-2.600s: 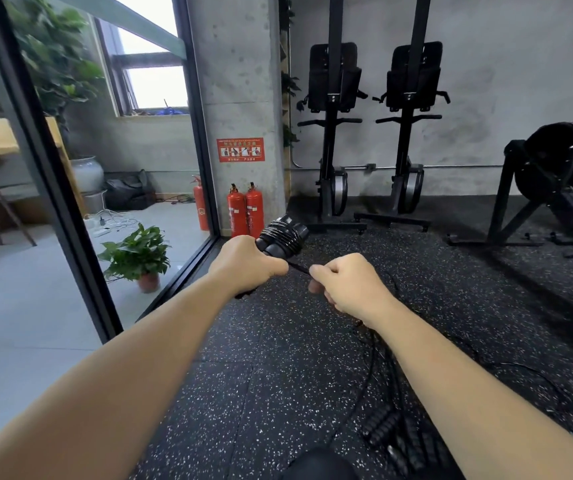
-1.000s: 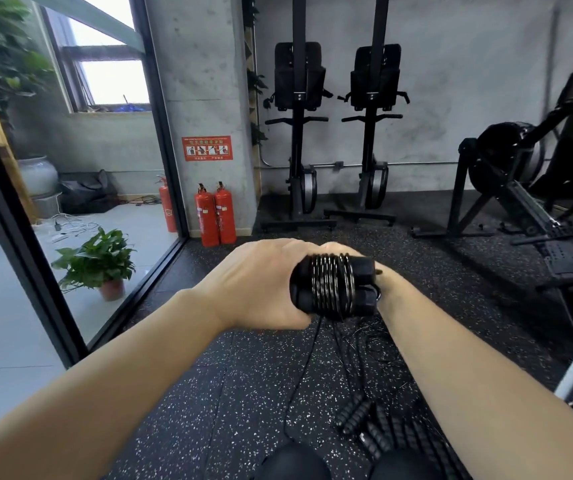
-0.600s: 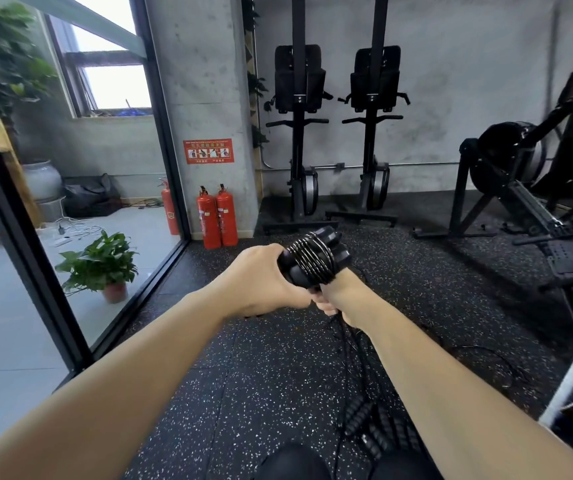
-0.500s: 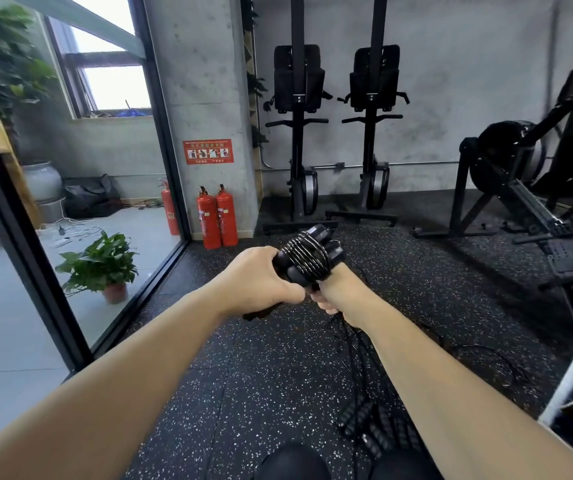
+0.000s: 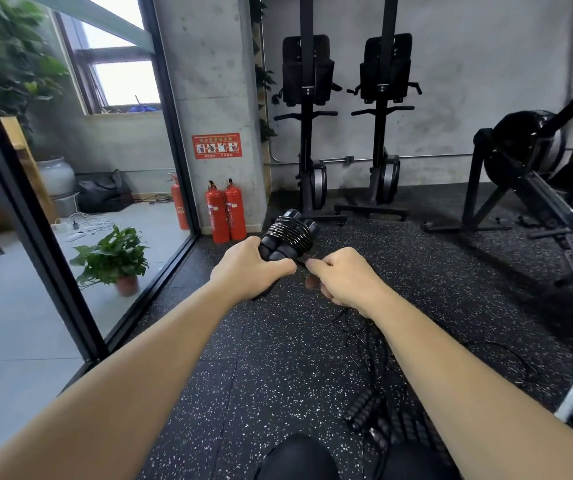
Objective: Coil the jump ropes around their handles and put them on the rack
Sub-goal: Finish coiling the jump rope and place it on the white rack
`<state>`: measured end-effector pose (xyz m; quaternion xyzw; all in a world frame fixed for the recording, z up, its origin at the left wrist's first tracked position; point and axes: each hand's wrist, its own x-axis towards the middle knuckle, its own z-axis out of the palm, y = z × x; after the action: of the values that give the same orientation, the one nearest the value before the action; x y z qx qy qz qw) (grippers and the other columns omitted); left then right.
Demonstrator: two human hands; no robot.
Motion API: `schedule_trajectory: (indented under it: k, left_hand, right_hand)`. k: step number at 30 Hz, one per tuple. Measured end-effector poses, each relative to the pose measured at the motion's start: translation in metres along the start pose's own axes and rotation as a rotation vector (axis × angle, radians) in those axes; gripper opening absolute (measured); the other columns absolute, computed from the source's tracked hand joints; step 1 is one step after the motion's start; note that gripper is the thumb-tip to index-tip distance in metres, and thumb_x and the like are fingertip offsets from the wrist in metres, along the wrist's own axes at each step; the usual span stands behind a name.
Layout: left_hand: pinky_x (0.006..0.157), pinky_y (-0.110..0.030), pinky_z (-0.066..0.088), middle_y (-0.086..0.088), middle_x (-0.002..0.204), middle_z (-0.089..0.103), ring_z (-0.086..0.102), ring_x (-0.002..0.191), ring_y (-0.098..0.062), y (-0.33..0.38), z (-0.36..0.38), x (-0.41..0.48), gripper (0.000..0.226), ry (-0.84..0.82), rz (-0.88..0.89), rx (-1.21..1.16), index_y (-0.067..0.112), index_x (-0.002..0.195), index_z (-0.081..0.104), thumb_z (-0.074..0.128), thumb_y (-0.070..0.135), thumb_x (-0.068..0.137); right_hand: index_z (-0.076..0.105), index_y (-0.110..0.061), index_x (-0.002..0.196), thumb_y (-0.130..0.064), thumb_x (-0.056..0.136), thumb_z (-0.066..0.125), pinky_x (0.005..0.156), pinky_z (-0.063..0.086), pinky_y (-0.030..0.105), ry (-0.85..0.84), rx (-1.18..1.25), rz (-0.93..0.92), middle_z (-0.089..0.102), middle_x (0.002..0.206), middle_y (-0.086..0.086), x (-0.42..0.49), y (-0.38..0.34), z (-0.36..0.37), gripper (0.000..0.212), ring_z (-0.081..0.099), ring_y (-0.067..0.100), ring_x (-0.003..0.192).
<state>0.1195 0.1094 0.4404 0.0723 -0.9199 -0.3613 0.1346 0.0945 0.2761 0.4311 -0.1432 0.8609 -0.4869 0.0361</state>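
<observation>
Okay, left hand: your left hand (image 5: 248, 270) grips the paired black handles (image 5: 278, 250), held above the floor, tilted away from you;
cord: cord (image 5: 290, 234) coiled round the handles;
right hand: your right hand (image 5: 343, 278) pinches the loose cord just beside them;
floor: more jump ropes (image 5: 382, 422) lie near your knees on the rubber floor (image 5: 243, 368)

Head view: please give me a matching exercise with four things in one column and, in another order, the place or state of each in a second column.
Column one
1. left hand
2. right hand
3. potted plant
4. pair of fire extinguishers

Column two
A. behind the glass wall
B. pinches the loose rope
C. at the foot of the concrete pillar
D. grips the wrapped handles

Pairs: 1-D, 2-B, 3-A, 4-C
</observation>
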Motion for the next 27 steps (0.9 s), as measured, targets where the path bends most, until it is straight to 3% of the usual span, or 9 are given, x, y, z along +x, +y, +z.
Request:
schedule_trajectory:
  k: [7,11,15,20,27]
  left_hand:
    - [0.052,-0.026,0.041,0.005,0.055,0.056,0.054,0.053,-0.016,-0.010,-0.001,0.008,0.037,0.064,-0.026,0.108,0.017,0.059,0.055,0.067,0.052,0.055]
    - [0.055,-0.027,0.036,0.005,0.070,0.057,0.058,0.069,-0.020,-0.005,-0.003,0.004,0.039,0.130,0.004,0.347,0.022,0.071,0.048,0.074,0.050,0.068]
    - [0.051,-0.026,0.034,0.005,0.076,0.058,0.058,0.070,-0.021,0.013,-0.004,-0.004,0.039,0.079,0.090,0.542,0.022,0.076,0.051,0.072,0.054,0.066]
    - [0.048,-0.025,0.034,0.006,0.065,0.057,0.052,0.058,-0.014,0.032,-0.008,-0.016,0.035,-0.054,0.289,0.662,0.022,0.079,0.060,0.073,0.050,0.064]
    - [0.052,-0.027,0.036,0.006,0.066,0.052,0.045,0.056,-0.007,0.045,-0.015,-0.029,0.039,-0.164,0.532,0.812,0.028,0.086,0.048,0.071,0.050,0.065]
  right_hand:
    - [0.070,-0.014,0.063,-0.025,0.093,0.053,0.059,0.042,0.033,0.004,-0.146,-0.087,0.053,0.045,-0.003,-0.008,-0.014,-0.009,0.036,0.044,0.015,0.042]
    - [0.071,-0.013,0.064,-0.030,0.094,0.050,0.061,0.044,0.032,0.081,-0.286,-0.177,0.047,0.035,-0.010,-0.012,-0.031,-0.015,0.040,0.049,0.015,0.048]
    - [0.064,-0.008,0.064,-0.032,0.091,0.047,0.066,0.048,0.032,0.204,-0.538,-0.341,0.065,0.065,0.000,-0.010,-0.046,-0.021,0.041,0.060,0.023,0.066]
    - [0.034,-0.013,0.044,-0.031,0.090,0.051,0.048,0.028,0.027,0.149,-0.744,-0.548,0.034,0.044,-0.002,-0.003,-0.062,-0.036,0.052,0.036,0.017,0.045]
    - [0.040,-0.013,0.043,-0.036,0.089,0.052,0.050,0.030,0.026,0.135,-0.800,-0.567,0.040,0.044,-0.001,0.004,-0.059,-0.044,0.053,0.039,0.013,0.047]
